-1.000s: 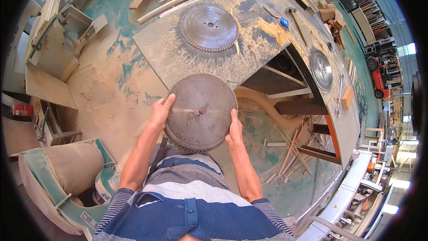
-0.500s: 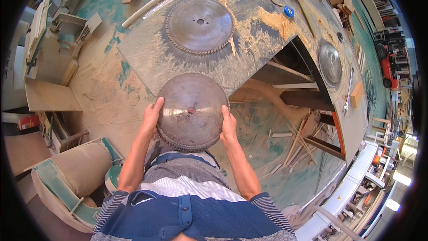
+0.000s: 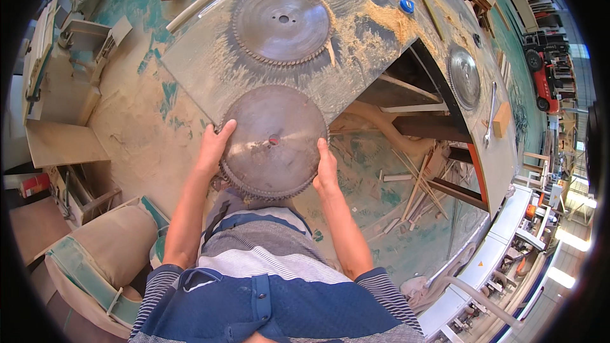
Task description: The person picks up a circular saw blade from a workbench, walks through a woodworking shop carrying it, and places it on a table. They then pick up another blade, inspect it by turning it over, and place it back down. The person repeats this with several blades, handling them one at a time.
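A round saw blade (image 3: 273, 168) with a toothed rim and a small centre hole is held in front of my waist, near the corner of a sawdust-strewn metal table (image 3: 197, 79). My left hand (image 3: 215, 147) grips its left edge, thumb on the upper face. On the opposite edge, my right hand (image 3: 326, 168) is closed the same way; the fingers of both hands are mostly hidden beneath the blade. Flat on the table just beyond lies a second, similar saw blade (image 3: 283, 28), ringed by sawdust. A third saw blade (image 3: 464, 79) rests farther right.
On the table lie a hammer (image 3: 431, 16), a blue tape measure (image 3: 406, 6), a wrench (image 3: 490, 111) and a wooden block (image 3: 502, 121). An open gap with dark beams (image 3: 438, 130) cuts into the table. Wood offcuts (image 3: 419, 190) litter the floor; a beige roll-shaped bag (image 3: 117, 241) stands left.
Both hands have carried the held saw blade slightly away from my body, toward the table. Its far edge now comes closer to the blade lying there. The view has shifted a little.
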{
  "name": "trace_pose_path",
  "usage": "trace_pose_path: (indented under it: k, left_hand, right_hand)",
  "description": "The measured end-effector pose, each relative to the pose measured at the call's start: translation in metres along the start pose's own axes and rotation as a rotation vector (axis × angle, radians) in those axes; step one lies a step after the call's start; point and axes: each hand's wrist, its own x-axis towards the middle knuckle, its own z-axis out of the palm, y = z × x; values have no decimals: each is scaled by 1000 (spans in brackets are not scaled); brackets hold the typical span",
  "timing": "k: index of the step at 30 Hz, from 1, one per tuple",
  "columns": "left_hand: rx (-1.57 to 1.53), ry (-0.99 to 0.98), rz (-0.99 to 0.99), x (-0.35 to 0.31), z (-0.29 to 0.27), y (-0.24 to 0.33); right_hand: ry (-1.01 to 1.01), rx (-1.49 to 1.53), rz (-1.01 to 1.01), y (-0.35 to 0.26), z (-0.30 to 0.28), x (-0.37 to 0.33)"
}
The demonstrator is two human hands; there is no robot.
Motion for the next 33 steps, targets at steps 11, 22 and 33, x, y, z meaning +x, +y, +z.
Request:
trace_pose_path:
  k: [11,22,33]
  left_hand:
    - [-242,17,-110,-64,-124,-123]
    - [-410,426,-293,-165,-300,-329]
    - [-798,771,-142,-169,-323,-334]
  right_hand:
    - [509,-720,-640,5,-18,-15]
    - [97,-762,-951,43,183,-118]
    - [-859,-948,-529,210,344,-148]
